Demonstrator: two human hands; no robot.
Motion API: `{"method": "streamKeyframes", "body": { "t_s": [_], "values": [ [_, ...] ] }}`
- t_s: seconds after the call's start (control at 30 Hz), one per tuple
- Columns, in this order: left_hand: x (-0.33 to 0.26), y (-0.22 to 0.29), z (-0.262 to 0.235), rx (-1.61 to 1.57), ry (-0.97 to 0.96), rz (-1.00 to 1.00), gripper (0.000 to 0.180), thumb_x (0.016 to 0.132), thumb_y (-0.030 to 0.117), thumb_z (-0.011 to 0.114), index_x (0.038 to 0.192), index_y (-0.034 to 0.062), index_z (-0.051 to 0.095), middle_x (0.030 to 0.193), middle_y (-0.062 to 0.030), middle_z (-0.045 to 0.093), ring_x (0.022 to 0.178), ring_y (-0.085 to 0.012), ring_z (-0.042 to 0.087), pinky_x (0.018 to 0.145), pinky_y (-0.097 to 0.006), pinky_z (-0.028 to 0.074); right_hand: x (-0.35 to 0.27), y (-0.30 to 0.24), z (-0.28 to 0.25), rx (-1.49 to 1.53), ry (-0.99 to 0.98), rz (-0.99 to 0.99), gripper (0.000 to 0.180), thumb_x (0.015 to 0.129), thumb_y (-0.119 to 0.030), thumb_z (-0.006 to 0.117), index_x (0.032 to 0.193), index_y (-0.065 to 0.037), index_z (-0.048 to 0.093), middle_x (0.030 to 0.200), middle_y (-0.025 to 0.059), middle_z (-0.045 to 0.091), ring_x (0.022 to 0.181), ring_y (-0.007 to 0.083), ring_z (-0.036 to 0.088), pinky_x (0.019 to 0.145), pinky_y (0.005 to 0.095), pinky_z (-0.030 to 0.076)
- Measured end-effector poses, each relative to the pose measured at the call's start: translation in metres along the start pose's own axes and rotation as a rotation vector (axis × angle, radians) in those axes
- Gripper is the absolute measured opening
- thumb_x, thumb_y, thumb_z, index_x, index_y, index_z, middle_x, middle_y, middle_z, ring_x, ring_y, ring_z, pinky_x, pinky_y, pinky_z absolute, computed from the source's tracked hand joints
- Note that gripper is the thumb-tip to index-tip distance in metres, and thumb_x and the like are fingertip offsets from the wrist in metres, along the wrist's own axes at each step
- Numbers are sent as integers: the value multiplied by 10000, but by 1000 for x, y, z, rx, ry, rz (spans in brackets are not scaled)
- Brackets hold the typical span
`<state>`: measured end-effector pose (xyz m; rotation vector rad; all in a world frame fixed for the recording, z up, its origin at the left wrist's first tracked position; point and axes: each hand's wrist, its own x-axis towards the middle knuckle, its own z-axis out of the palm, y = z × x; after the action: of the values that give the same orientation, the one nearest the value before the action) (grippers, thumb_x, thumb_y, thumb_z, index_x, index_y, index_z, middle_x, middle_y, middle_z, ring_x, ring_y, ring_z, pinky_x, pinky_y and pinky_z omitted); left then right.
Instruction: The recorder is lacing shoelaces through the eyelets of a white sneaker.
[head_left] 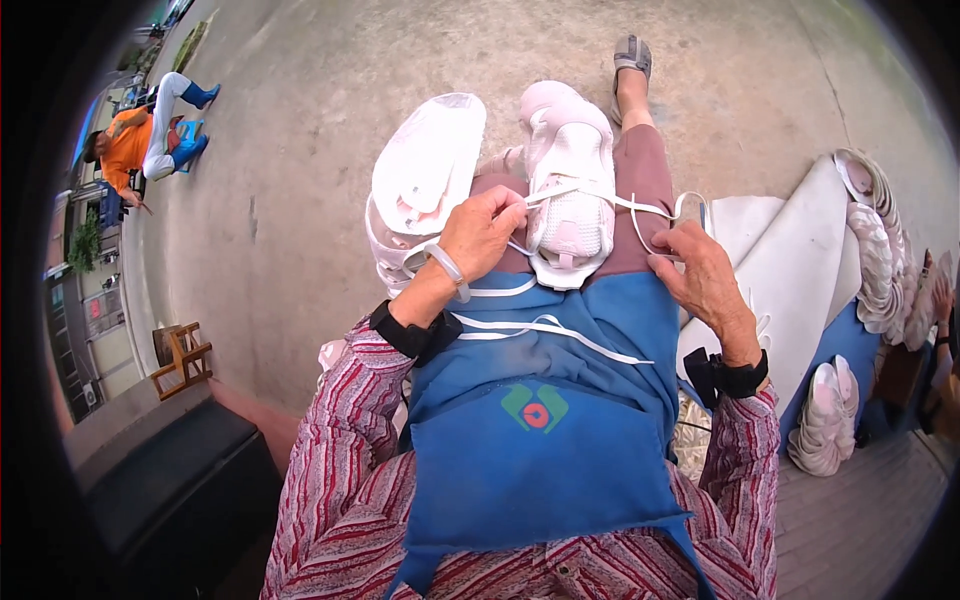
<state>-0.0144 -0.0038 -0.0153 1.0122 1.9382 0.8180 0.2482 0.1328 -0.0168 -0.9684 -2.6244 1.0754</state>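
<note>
A pale pink and white sneaker upper lies lengthwise across my thighs. A flat white shoelace runs crosswise over it and curls into a loop on the right. My left hand is closed at the upper's left edge, pinching the lace between thumb and fingers. To the right, my right hand is closed with thumb and fingertips on the lace near its loop. Loose white laces trail over my blue apron. Left of the upper rests a bundle of white shoe parts, partly behind my left hand.
White sheet material and stacked pale shoe pieces stand on the right, with another pile lower down. Someone's hand shows at the right rim. Far left are a seated person in orange, a wooden stool and a dark bench.
</note>
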Motion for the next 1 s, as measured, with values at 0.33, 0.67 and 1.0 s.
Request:
{"method": "streamKeyframes", "body": {
  "t_s": [0.33,0.67,1.0],
  "values": [
    [16,18,9,-54,-3,-214,259,932,267,487,990,43,603,666,-75,583,463,-138,542,418,-268,441,28,-2,32,-25,198,-128,112,829,-78,612,932,-34,609,819,131,536,793,326,564,702,404,470],
    [27,29,0,-69,-78,-202,249,903,221,520,932,-11,602,768,-92,589,534,-134,584,426,-256,497,45,-5,33,51,146,-120,128,864,-94,570,954,-17,619,854,163,592,811,350,589,717,415,480],
    [30,14,5,4,-13,-47,162,916,198,550,891,45,598,697,-39,569,516,-88,533,413,-210,454,61,-9,26,149,100,-111,166,890,-141,542,926,-2,625,872,183,617,837,373,596,750,426,471]
  ]
}}
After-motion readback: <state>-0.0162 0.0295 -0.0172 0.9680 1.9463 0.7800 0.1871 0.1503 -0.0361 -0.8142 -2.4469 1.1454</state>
